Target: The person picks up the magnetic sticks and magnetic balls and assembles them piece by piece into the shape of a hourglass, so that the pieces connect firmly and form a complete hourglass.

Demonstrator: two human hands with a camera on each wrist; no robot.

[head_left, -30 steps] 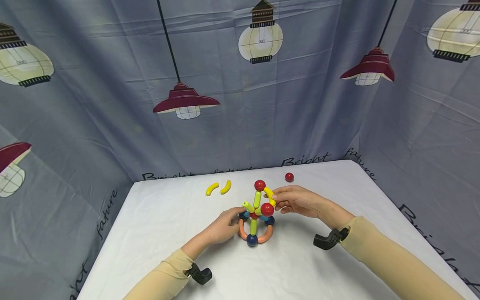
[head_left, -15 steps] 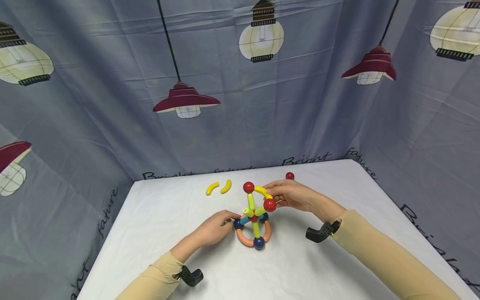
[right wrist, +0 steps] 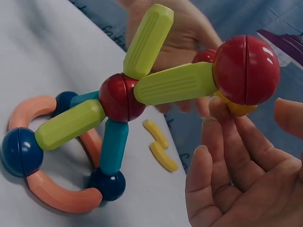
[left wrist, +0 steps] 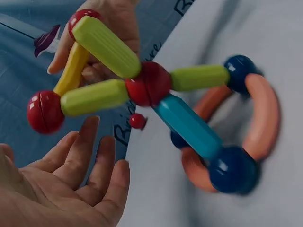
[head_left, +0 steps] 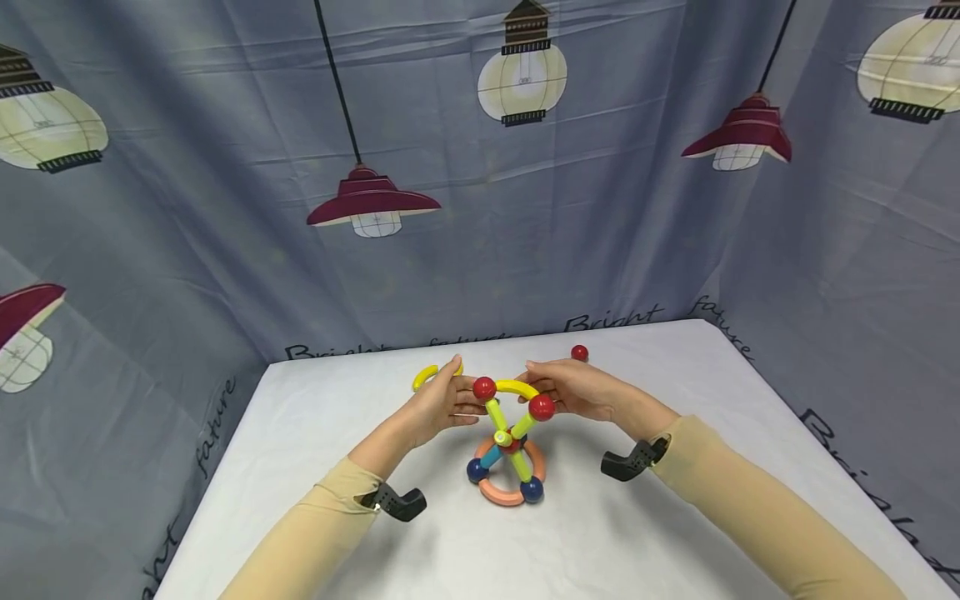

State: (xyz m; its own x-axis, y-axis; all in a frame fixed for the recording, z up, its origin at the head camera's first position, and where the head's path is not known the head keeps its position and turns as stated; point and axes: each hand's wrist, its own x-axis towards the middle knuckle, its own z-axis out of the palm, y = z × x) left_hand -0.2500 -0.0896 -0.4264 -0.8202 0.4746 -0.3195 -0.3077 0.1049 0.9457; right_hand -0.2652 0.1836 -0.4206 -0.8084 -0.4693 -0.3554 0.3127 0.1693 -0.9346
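Observation:
A magnetic ball-and-rod figure stands on an orange ring with dark blue balls. Its middle red ball joins blue and lime green rods. A curved yellow rod bridges two upper red balls. My right hand is at this yellow rod; its fingertips are at the rod's underside in the right wrist view, the thumb apart. My left hand is beside the left upper red ball, fingers spread and loosely bent, holding nothing.
Two loose curved yellow rods lie on the white table, partly behind my left hand in the head view. A loose red ball lies near the back edge. Grey curtains with printed lamps surround the table.
The figure has turned, bringing the yellow rod across the top between the two red balls. My left hand has left the base and risen to the upper left ball. My right thumb has come away.

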